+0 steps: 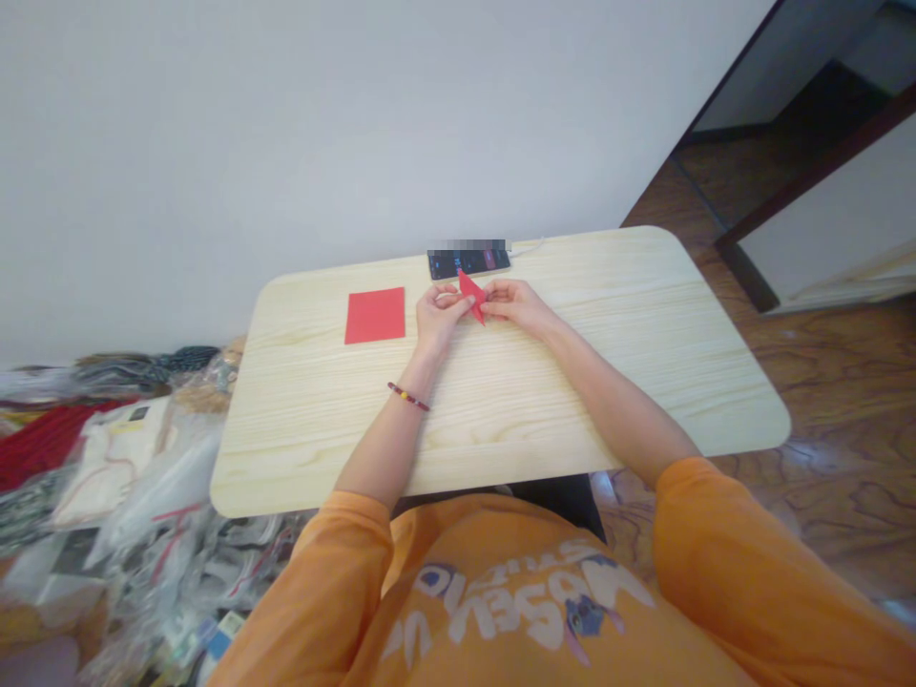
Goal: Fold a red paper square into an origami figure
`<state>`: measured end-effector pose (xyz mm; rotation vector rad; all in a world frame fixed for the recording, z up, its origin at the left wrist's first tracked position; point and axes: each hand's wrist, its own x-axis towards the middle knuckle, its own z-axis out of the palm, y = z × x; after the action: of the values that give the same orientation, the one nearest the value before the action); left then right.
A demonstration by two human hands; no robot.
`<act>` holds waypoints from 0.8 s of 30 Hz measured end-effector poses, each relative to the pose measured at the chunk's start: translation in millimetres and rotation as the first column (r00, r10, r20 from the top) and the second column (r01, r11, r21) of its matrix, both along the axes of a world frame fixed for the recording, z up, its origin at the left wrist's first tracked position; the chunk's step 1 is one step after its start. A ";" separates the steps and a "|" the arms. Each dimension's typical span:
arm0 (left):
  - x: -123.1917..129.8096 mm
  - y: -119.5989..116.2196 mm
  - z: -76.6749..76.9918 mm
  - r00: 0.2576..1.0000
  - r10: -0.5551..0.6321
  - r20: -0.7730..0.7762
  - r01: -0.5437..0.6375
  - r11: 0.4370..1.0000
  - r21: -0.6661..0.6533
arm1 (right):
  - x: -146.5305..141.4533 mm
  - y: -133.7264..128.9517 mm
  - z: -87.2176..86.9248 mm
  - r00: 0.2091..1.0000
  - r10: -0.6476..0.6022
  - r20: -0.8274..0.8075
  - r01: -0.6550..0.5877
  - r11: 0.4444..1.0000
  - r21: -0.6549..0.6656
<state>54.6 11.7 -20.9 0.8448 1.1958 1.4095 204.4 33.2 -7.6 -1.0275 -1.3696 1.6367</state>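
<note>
a folded red paper (470,296), long and narrow with a pointed tip, sits tilted between the two hands, just in front of a phone (468,262) on the wooden table (608,382). the left hand (440,320) pinches one side, its fingers closed in tight (a beaded bracelet (407,396) circles that wrist). the right hand (515,305) grips the other side, also nearly closed. a flat square of red paper (375,315) lies on the table near the left hand.
</note>
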 end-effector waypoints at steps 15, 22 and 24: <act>0.7 0.6 2.4 0.998 0.056 0.038 -0.056 0.998 -0.015 | 3.7 2.6 -2.9 0.999 0.035 0.009 -0.035 0.999 0.003; -0.6 3.2 -2.7 0.994 0.080 0.074 -0.081 0.996 0.022 | 2.5 4.5 -5.6 1.000 -0.006 -0.023 0.005 1.000 -0.026; 0.0 3.1 -3.4 0.995 0.072 0.070 -0.075 0.997 0.034 | 0.4 4.0 -6.0 0.999 -0.032 -0.024 0.032 0.999 -0.005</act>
<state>54.6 14.9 -24.2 0.7781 1.1613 1.5127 204.8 37.2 -13.7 -1.0248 -1.3277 1.6245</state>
